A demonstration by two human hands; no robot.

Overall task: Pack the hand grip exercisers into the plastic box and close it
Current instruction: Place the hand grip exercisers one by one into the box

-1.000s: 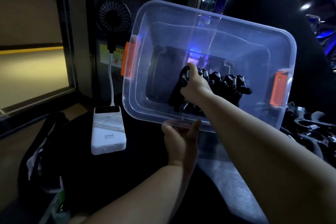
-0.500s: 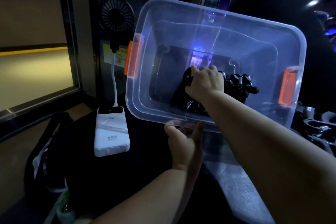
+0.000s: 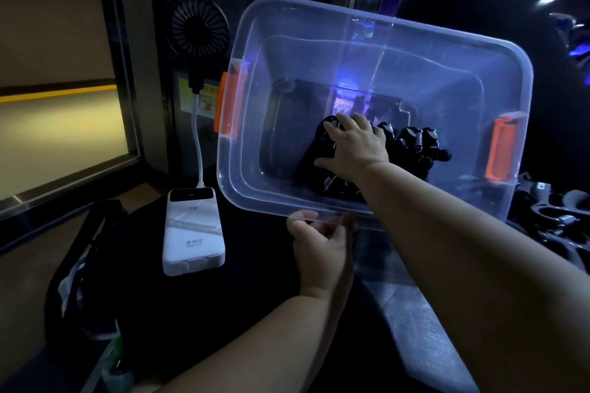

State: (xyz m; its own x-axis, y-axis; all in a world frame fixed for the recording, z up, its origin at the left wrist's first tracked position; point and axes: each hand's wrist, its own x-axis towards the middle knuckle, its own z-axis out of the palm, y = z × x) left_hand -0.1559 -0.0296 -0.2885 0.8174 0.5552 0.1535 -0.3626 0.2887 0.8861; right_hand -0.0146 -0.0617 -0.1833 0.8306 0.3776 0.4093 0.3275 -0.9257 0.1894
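Observation:
The clear plastic box [image 3: 319, 51] with orange side latches is tilted up so its open side faces me. My left hand [image 3: 322, 242] grips its near rim from below. Several black hand grip exercisers [image 3: 418, 143] with steel springs lie piled in the box's lower part. My right hand [image 3: 354, 143] reaches inside and lies on top of the pile with fingers spread flat over the leftmost exerciser. More black exercisers [image 3: 562, 220] lie outside, at the right edge of the dark table.
A white power bank [image 3: 191, 233] lies on the table left of the box, with a small black fan [image 3: 198, 29] on a white stalk plugged into it. A dark bag [image 3: 79, 265] hangs at the lower left. Crinkled clear plastic [image 3: 412, 322] lies under my right arm.
The box has shifted slightly right and tilted a little more. My right hand has opened from holding an exerciser to lying flat on the pile.

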